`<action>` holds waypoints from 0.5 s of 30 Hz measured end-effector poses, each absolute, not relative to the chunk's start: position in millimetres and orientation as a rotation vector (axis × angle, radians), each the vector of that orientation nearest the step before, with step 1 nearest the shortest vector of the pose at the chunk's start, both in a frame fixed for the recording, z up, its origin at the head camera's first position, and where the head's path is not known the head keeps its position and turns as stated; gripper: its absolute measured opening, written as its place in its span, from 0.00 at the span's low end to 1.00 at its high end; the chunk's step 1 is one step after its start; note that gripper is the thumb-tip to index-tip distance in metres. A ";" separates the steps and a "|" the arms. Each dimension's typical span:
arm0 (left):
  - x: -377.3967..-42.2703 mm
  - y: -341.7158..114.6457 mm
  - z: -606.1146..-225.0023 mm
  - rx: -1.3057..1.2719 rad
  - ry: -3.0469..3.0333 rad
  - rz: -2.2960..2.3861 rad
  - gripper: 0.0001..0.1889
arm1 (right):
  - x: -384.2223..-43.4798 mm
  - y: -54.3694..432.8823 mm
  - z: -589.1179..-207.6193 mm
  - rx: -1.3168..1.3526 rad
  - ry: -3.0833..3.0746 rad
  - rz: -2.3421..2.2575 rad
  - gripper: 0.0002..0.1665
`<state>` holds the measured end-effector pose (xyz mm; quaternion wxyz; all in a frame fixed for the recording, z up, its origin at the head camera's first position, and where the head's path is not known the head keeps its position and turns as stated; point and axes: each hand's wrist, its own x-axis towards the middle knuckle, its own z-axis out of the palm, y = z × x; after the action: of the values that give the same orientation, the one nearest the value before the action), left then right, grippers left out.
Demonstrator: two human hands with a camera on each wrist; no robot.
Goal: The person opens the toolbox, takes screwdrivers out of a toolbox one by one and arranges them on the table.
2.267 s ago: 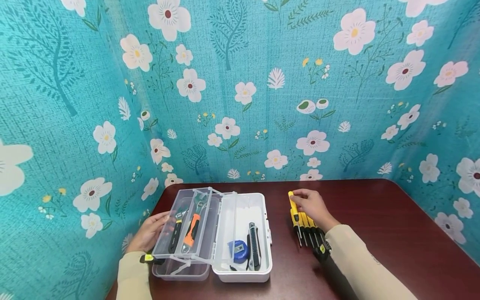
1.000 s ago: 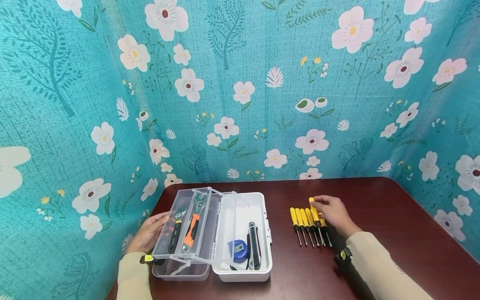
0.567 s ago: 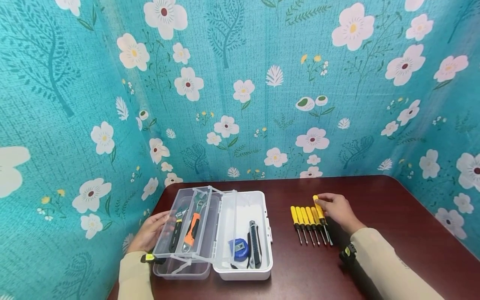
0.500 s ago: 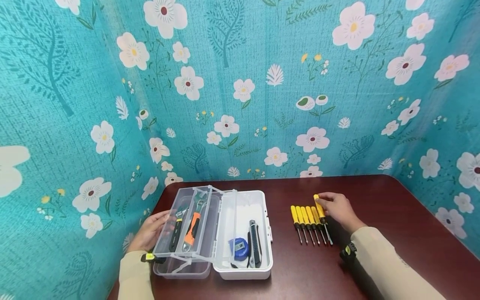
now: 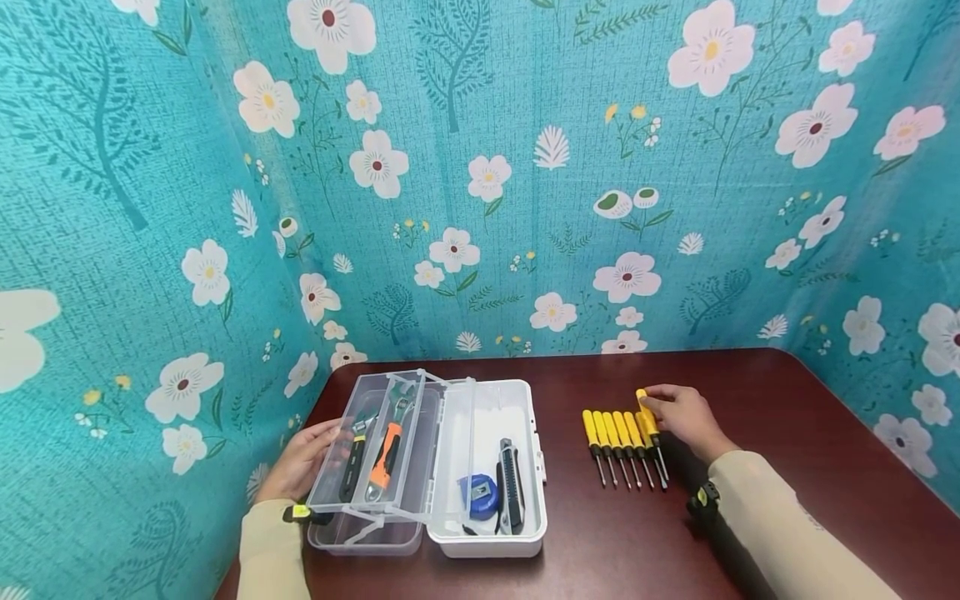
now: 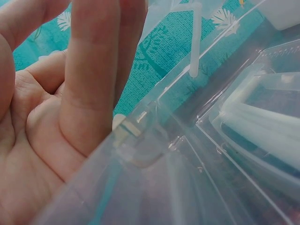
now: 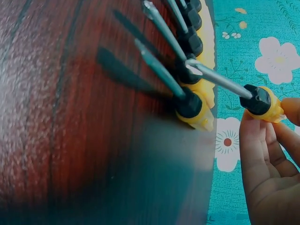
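My right hand (image 5: pixel 686 417) pinches a screwdriver (image 5: pixel 643 404) by its yellow handle. In the right wrist view the held screwdriver (image 7: pixel 260 101) is tilted, its shaft passing above a row of several similar screwdrivers (image 5: pixel 609 429) lying side by side on the table. My left hand (image 5: pixel 300 458) is at the left side of the toolbox's clear raised tray (image 5: pixel 337 508), some fingers showing through the plastic. In the left wrist view my left hand (image 6: pixel 89 93) has fairly straight fingers beside the tray's clear edge (image 6: pixel 154 108).
The toolbox's white half (image 5: pixel 487 546) holds a blue tape measure (image 5: pixel 480 496) and a utility knife (image 5: pixel 512 492). An orange-handled adjustable wrench (image 5: pixel 385 458) and a black-handled one (image 5: pixel 352 471) lie in the tray. Floral curtains (image 5: pixel 540 208) stand behind the dark red table (image 5: pixel 750 400).
My right hand has carried the screwdriver rightward along the row, from its left end to its right end. My left hand and the toolbox stay put.
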<state>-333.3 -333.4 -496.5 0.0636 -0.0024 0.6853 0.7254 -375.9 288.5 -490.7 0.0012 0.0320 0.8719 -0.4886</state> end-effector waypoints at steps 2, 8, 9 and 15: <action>-332.9 -333.1 -496.0 -0.005 2.075 2.188 0.23 | -376.3 290.2 -492.2 0.099 2.740 -1.530 0.30; -332.7 -332.6 -495.2 -0.009 2.049 2.198 0.24 | -375.4 295.6 -497.1 0.089 2.743 -1.537 0.30; -332.8 -332.5 -495.1 -0.011 2.044 2.198 0.25 | -375.2 296.5 -498.2 0.088 2.742 -1.537 0.29; -333.6 -332.6 -495.5 -0.001 2.050 2.184 0.27 | -374.9 300.7 -505.9 0.094 2.736 -1.530 0.28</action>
<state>-333.6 -332.6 -495.5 0.0732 -0.0002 0.6825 0.7272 -374.9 300.7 -505.9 0.0028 0.0300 0.8723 -0.4880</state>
